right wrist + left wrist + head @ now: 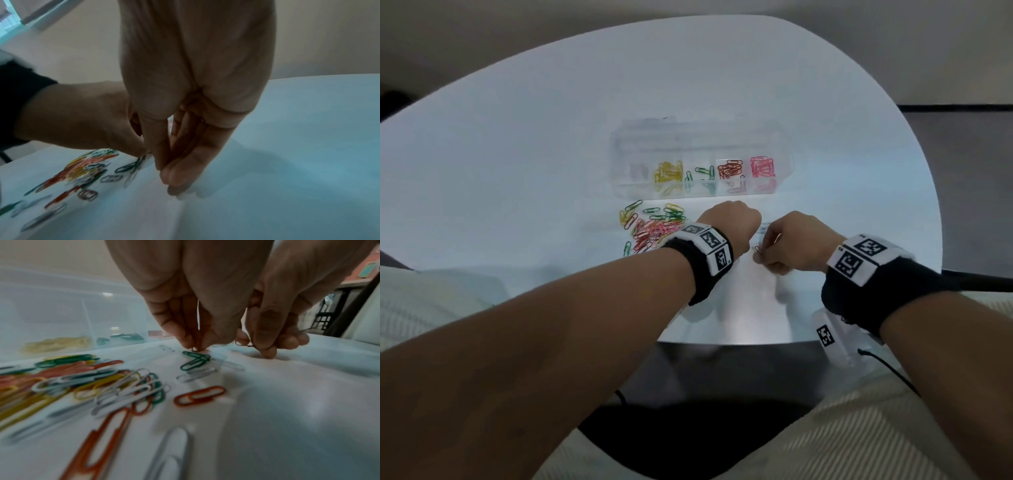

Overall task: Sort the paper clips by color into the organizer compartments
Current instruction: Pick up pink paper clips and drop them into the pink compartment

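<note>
A clear organizer point(619, 150) lies beyond my hands, its compartments holding pale, yellow point(669, 171), green point(702, 173), red point(730, 169) and pink point(762, 167) clips. A mixed pile of loose paper clips point(650, 228) lies left of my hands. My left hand point(732, 222) points down at the table, and its thumb and fingers point(185, 337) pinch a dark red clip point(198, 349). Close beside it, my right hand point(787, 245) is curled, pinching another dark red clip point(244, 343) just above the table. Two green clips point(195, 361) lie just in front of the left fingertips.
A lone red clip point(199, 395) and several white ones point(197, 375) lie scattered between the pile and my hands. The round white table point(825, 137) has its near edge just behind my wrists. A white device with a cable point(839, 339) hangs under my right wrist.
</note>
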